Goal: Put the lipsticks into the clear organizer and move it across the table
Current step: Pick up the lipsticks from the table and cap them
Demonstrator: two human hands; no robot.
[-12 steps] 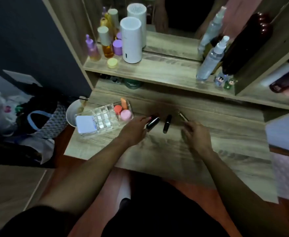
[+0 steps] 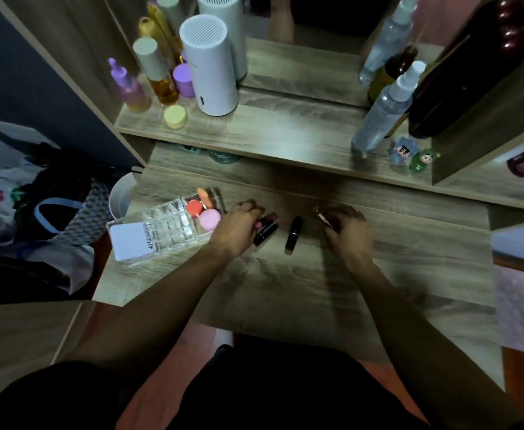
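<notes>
1. The wooden dressing table (image 2: 285, 280) fills the middle of the view, its grey-brown grain lit dimly; a raised shelf (image 2: 285, 131) runs along its back, with a mirror above it.
2. To the left of the table a heap of bags and cloth (image 2: 52, 212) lies on the floor against a dark wall.
3. On the shelf stand a white ribbed cylinder (image 2: 209, 66), several pastel and amber bottles (image 2: 158, 76) at the left end, and a clear spray bottle (image 2: 384, 110) and a tall dark bottle (image 2: 462, 69) at the right.
4. The clear organizer (image 2: 161, 231) sits at the table's left edge, a transparent box of small square cells; its far end holds pink and coral sponges (image 2: 203, 212), and a white card (image 2: 132, 240) covers its near end.
5. The left hand (image 2: 239, 228), just right of the organizer, has its fingers curled down onto a black lipstick (image 2: 265, 232) lying tilted on the table; a pink tip shows beside the fingers.
6. The right hand (image 2: 346, 231) is curled, pinching a slim metallic lipstick (image 2: 324, 219) at its fingertips.
7. A second black lipstick (image 2: 293, 234) lies between the hands, touching neither.
</notes>
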